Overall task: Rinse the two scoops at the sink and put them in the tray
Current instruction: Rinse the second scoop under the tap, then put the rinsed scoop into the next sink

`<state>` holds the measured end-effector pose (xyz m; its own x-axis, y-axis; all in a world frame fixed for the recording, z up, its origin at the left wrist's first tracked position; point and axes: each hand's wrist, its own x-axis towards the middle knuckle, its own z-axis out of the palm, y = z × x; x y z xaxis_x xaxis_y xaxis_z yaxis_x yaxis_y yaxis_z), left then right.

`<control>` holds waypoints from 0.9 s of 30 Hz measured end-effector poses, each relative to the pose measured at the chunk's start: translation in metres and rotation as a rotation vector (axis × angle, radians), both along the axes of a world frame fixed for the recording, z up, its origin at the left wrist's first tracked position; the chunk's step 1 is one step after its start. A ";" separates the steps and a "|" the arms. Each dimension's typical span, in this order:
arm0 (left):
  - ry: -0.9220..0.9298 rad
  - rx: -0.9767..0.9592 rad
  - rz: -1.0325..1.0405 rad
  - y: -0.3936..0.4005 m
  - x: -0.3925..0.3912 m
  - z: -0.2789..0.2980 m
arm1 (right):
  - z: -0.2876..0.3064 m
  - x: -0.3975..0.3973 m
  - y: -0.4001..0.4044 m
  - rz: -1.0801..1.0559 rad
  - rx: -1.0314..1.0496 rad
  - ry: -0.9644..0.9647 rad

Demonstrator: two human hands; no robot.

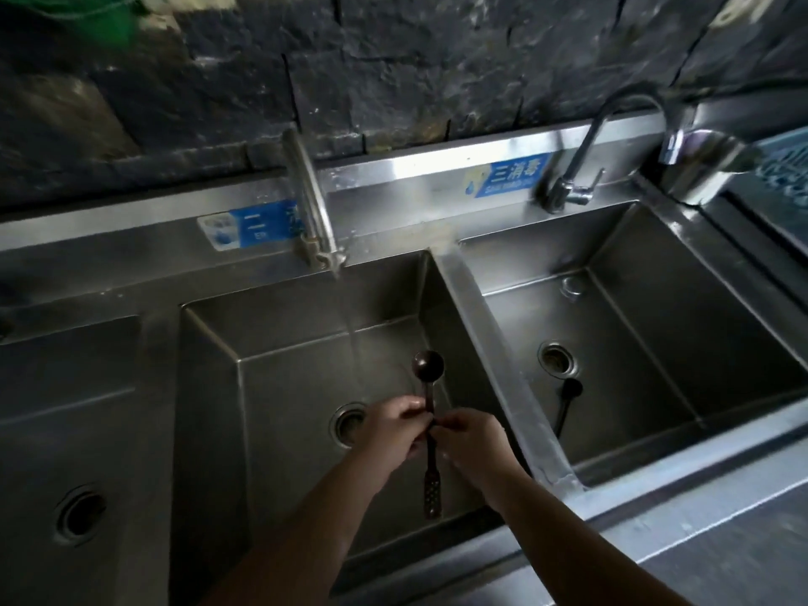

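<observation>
A dark long-handled scoop [429,367] is held over the middle sink basin [284,387], bowl pointing away from me, under a thin stream of water from the left tap [312,207]. My left hand [395,430] and my right hand [474,439] both pinch the middle of its handle. The handle's perforated end hangs below my hands. A second dark scoop [568,402] lies on the floor of the right basin [656,334], near its drain. No tray can be made out clearly.
A third basin [78,408] lies at the left. A curved tap [581,168] stands behind the right basin. A steel container [704,168] and a blue patterned object [787,164] sit at the far right. Dark stone wall behind.
</observation>
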<state>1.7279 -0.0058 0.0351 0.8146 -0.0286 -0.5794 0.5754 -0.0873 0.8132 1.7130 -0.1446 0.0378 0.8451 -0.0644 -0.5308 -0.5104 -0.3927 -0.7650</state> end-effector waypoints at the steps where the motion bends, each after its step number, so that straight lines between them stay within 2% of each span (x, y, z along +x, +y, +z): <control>1: -0.021 0.016 -0.025 -0.014 0.007 0.002 | 0.000 0.005 -0.015 -0.008 -0.025 -0.023; 10: 0.018 -0.027 -0.066 -0.183 0.075 -0.008 | -0.010 0.066 -0.178 -0.142 -0.049 -0.045; 16: 0.150 -0.011 -0.029 -0.279 0.121 -0.044 | -0.053 0.118 -0.266 -0.137 -0.106 0.035; 19: 0.186 0.084 -0.017 -0.308 0.142 -0.080 | -0.090 0.140 -0.290 -0.107 -0.098 0.115; 23: 0.210 0.273 -0.122 -0.329 0.161 -0.133 | -0.144 0.161 -0.305 -0.066 -0.054 0.243; 27: 0.255 0.354 -0.195 -0.336 0.171 -0.180 | -0.197 0.171 -0.313 0.038 -0.090 0.298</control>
